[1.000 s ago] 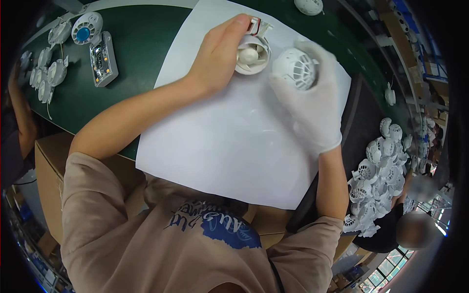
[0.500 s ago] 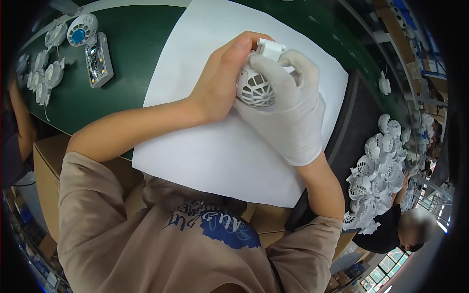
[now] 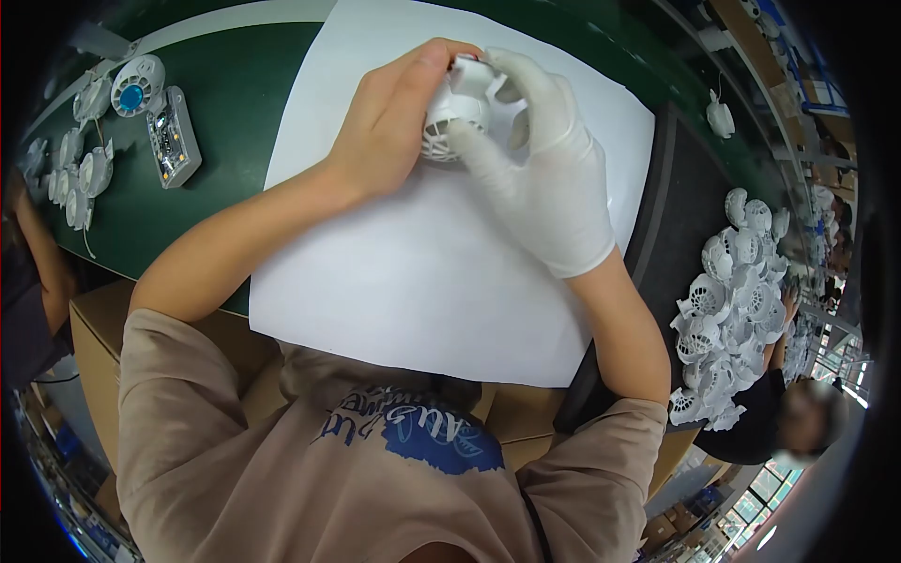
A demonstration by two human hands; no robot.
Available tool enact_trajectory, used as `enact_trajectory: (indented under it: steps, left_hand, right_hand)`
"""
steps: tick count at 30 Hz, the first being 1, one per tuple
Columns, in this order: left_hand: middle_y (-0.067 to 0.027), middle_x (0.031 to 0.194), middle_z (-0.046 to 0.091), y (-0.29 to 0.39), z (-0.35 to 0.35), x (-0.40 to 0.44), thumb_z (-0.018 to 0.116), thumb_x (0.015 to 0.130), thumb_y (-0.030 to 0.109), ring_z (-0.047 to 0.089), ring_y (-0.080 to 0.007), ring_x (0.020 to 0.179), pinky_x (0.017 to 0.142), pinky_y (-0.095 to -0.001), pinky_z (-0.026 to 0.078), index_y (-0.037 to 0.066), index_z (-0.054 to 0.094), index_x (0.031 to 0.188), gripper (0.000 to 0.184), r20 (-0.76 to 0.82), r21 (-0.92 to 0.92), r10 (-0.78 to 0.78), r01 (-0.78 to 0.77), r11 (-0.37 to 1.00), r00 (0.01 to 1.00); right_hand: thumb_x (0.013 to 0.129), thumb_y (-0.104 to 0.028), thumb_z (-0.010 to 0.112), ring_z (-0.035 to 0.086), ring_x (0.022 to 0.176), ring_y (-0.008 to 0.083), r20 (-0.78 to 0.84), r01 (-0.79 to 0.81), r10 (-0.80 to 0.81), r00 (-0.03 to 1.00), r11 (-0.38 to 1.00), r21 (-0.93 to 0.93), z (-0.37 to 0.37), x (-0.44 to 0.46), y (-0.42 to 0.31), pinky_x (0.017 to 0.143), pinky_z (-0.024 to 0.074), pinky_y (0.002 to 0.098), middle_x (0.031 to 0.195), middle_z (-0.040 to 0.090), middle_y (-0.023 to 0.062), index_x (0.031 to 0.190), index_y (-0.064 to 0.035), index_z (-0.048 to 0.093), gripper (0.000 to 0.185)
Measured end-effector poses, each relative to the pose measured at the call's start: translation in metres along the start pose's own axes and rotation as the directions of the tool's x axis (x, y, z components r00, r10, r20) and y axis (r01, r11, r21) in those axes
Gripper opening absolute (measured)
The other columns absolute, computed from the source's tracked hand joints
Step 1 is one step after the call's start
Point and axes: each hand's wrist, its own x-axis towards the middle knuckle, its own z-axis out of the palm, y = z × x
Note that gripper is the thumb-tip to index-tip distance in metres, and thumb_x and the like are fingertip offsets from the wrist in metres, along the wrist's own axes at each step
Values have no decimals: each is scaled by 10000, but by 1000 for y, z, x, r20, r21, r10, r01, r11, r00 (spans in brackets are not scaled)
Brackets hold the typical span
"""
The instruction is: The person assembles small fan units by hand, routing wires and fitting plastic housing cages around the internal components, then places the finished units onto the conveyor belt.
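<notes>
A white fan housing (image 3: 468, 110) with a slatted grille on its lower side is held above the white sheet (image 3: 422, 272). My bare left hand (image 3: 389, 122) wraps round its left side, fingers mostly behind it. On the other side is my white-gloved right hand (image 3: 544, 159), its thumb pressed on the grille and its fingers curved near the top. A small white bracket stands at the top of the housing, between the hands. What lies inside the housing is hidden.
At the left on the green table (image 3: 230, 84) are a round fan with a blue centre (image 3: 138, 86), a clear-topped device (image 3: 173, 139) and several white parts (image 3: 70, 174). White grille shells (image 3: 732, 314) are heaped at the right. People show at both sides.
My right hand has brought the grille shell leftward onto the fan part in my left hand, so that the inner fan no longer shows. Both hands have since shifted up and left with the housing.
</notes>
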Motion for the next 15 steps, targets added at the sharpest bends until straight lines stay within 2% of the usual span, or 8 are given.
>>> enact_trajectory:
  steps: [1,2,3,6,7,10,13,15]
  left_hand:
    - [-85,996,658,0,0,0,337,1057,346,608,-167,925,848,-298,474,19,559,1232,432,27,68,60,-61,996,998]
    - [-85,996,658,1,1,-1,337,1057,346,608,-167,925,848,-298,474,19,559,1232,432,28,68,58,-60,996,998]
    - [-89,994,665,2,2,-2,339,1059,346,612,-173,918,843,-300,476,23,565,1231,430,36,86,63,-66,994,997]
    - [-96,989,678,4,4,-1,342,1062,346,619,-186,905,833,-302,480,32,576,1230,426,50,120,72,-78,990,996]
    - [-96,987,683,2,2,0,355,1061,344,623,-186,887,820,-298,484,37,567,1241,414,59,122,105,-112,986,993]
    - [-96,982,692,-1,-4,0,382,1060,340,632,-184,850,793,-290,492,46,550,1263,395,85,121,166,-176,977,982]
    - [-87,989,695,-1,-12,-3,422,1055,318,644,-161,820,757,-270,504,49,538,1266,361,156,276,161,-199,940,975]
    - [-90,996,696,-3,-9,-3,431,1052,311,650,-163,819,750,-265,507,47,546,1251,350,133,244,160,-189,951,978]
  right_hand:
    - [817,-248,771,651,757,226,-12,-17,18,1000,998,52,3,0,4,642,522,335,942,626,108,1158,-77,608,415]
    - [852,-255,745,650,724,222,-23,-33,35,999,994,104,3,1,6,629,513,334,870,647,113,1148,-49,607,386]
    - [852,-255,745,650,724,222,-24,-34,37,999,994,103,2,1,9,629,513,334,870,647,113,1148,-49,607,386]
    - [903,-303,690,628,598,248,100,35,-36,994,999,17,-7,4,14,578,498,336,681,627,125,959,-8,643,304]
    - [903,-303,690,628,598,248,100,31,-33,994,999,15,-8,5,13,578,498,336,681,627,125,959,-8,643,304]
    - [888,-332,694,610,529,284,131,48,-34,991,993,-110,-12,3,6,528,485,339,608,601,139,760,-21,635,341]
    - [879,-329,694,604,515,302,118,9,6,993,992,-126,-9,0,3,511,480,345,590,590,148,705,-26,615,358]
    - [875,-327,694,600,508,311,114,-19,34,993,991,-132,-6,-3,0,503,478,349,582,585,153,677,-29,605,369]
